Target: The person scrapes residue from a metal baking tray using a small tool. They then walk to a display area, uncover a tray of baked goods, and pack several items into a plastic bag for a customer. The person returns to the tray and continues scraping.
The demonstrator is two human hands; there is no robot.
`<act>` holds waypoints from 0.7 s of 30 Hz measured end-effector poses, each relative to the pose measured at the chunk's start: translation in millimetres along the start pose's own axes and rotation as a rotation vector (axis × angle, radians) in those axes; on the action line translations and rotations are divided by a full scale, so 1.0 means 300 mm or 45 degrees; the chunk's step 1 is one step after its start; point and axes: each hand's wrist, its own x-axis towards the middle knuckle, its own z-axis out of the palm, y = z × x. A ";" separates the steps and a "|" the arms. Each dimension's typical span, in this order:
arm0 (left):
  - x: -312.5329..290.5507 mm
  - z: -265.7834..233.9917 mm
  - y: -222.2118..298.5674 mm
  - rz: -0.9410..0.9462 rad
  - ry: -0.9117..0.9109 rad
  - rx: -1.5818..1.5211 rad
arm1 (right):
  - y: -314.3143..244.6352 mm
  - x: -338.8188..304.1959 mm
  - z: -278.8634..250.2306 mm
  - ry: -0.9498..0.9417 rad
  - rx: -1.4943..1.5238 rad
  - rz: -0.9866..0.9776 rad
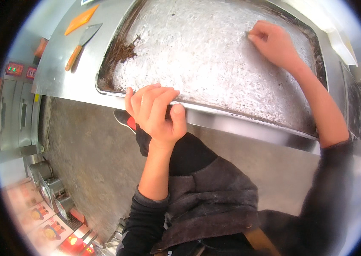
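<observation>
A large metal baking tray [197, 51] lies on the steel table, its pale bottom streaked and its rim and corners darkened with burnt residue. My left hand [157, 111] grips the tray's near edge, with the fingers curled over the rim and the thumb outside. Over the right part of the tray, my right hand [272, 45] is closed in a pinch against the surface. Something small and dark shows at its fingertips, too hidden to name. A heap of dark brown scrapings [125, 52] sits inside the tray at the left.
Left of the tray, a scraper with a wooden handle [74, 57] and an orange flat piece [81, 19] lie on the steel table [56, 81]. Metal pots [54, 187] and printed boxes [39, 213] stand at the lower left. Steel cabinets [14, 115] line the left side.
</observation>
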 end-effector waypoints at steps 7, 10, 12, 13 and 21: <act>-0.019 0.001 0.009 0.035 0.027 0.047 | -0.005 -0.011 0.016 0.076 0.064 -0.018; -0.022 0.002 0.007 0.035 0.020 0.049 | -0.120 -0.055 0.027 -0.052 0.140 -0.244; -0.026 0.002 0.006 0.023 0.018 0.053 | -0.191 -0.095 0.027 -0.199 0.303 -0.483; -0.029 0.002 0.006 0.012 0.021 0.055 | -0.219 -0.112 0.026 -0.303 0.339 -0.553; -0.039 0.005 0.007 0.014 0.042 0.056 | -0.225 -0.115 0.006 -0.333 0.295 -0.666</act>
